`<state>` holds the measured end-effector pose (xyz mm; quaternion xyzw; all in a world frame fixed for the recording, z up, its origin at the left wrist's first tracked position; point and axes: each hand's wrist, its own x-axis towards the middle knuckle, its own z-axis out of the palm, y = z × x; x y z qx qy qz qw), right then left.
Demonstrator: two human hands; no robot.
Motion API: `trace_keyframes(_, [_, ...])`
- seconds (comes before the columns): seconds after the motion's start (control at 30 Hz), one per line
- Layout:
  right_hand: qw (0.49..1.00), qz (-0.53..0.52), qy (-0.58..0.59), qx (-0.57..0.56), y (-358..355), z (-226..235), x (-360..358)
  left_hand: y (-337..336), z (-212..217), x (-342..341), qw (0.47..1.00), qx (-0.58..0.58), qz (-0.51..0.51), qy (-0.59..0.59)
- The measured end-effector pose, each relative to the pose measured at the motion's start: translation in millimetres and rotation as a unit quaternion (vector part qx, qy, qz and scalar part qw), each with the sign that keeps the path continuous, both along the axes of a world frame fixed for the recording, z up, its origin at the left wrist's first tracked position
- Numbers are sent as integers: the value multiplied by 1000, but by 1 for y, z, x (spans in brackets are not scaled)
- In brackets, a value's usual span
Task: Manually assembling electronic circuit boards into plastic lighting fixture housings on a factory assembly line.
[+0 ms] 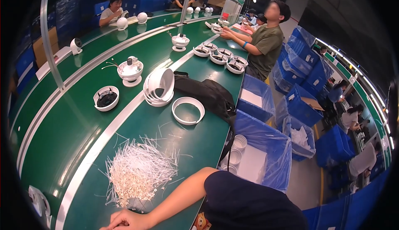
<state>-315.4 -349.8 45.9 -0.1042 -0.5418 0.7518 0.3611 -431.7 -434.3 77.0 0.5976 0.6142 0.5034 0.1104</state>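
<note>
Beyond one strip heap point(137, 169) lies one ring point(174, 112); right of the heap, one crate point(277, 163) (rings point(235, 157) inside). Near the heap, the right hand point(126, 220) curls, hold unclear; left hand unseen.

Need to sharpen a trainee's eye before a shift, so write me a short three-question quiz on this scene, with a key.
1. Multiple choice: the heap between the right hand and the single white ring is made of what?
A) black discs
B) thin white strands
C) blue cloths

2. True or false: a black part sits inside that single white ring.

3. Fill in: white round parts sit in a plastic-lined bin coloured ____, beside the bench.

Key: 1. B. 2. False; the green bench shows through it. 3. Blue.
</note>
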Motion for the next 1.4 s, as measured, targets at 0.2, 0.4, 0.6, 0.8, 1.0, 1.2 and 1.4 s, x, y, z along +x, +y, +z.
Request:
trace_keyframes(0.2, [998, -18, 12, 51, 1, -1, 2, -2, -3, 1, 999, -27, 3, -46])
trace_keyframes(0.4, [998, -31, 10, 56, 0, -4, 1, 0, 0, -1, 1000, 2, 8, 30])
trace_keyframes(0.6, [990, -41, -50, 122, -1, -1, -4, 0, -7, -12, 997, 69, 2, 25])
trace_keyframes(0.8, [981, -90, -24, 169, 2, 8, 3, 2, 3, -4, 996, 21, 15, 80])
trace_keyframes(1.0, [973, -114, -18, 198, 1, 0, -2, 0, 1, -7, 998, 24, 6, 49])
trace_keyframes(1.2, [975, -113, -11, 194, 0, 1, -2, 2, 7, -10, 995, 30, -6, 99])
trace_keyframes(1.4, [969, -111, 19, 219, 2, -1, -8, -1, -3, -20, 994, 53, -22, 94])
